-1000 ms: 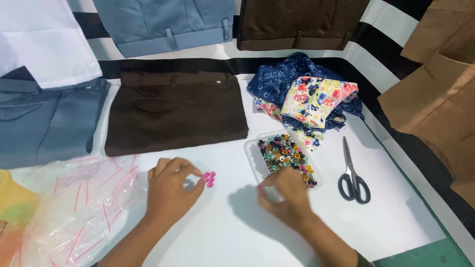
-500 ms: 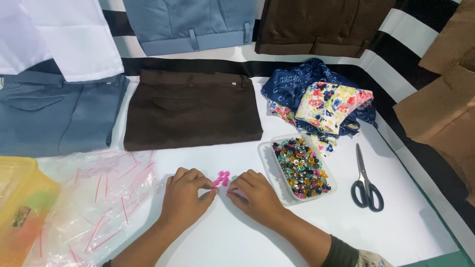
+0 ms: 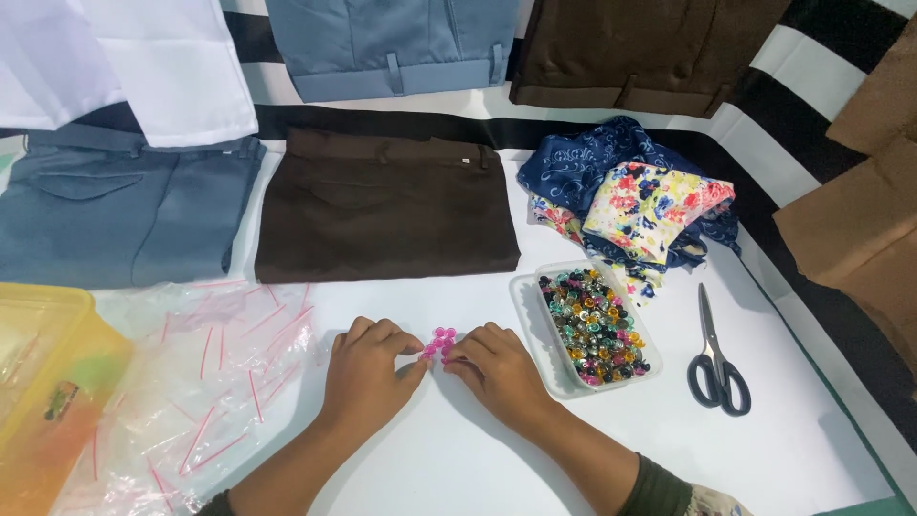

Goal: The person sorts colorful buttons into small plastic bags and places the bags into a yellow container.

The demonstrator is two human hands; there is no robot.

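My left hand (image 3: 365,373) and my right hand (image 3: 497,368) rest on the white table (image 3: 793,449), fingertips meeting around a small cluster of pink buttons (image 3: 438,343). Both hands pinch or press at the pink buttons from either side. Just right of my right hand stands a clear plastic tray (image 3: 530,330) filled with several multicoloured buttons (image 3: 594,327).
Black-handled scissors (image 3: 716,355) lie right of the tray. A pile of small clear zip bags (image 3: 205,382) and a yellow plastic box (image 3: 43,382) sit at the left. Folded brown trousers (image 3: 382,210), blue-grey trousers (image 3: 115,205) and floral cloth (image 3: 640,196) lie behind.
My right hand left the button tray and moved left to join my left hand at the pink buttons. The camera view shifted, bringing the yellow box into sight.
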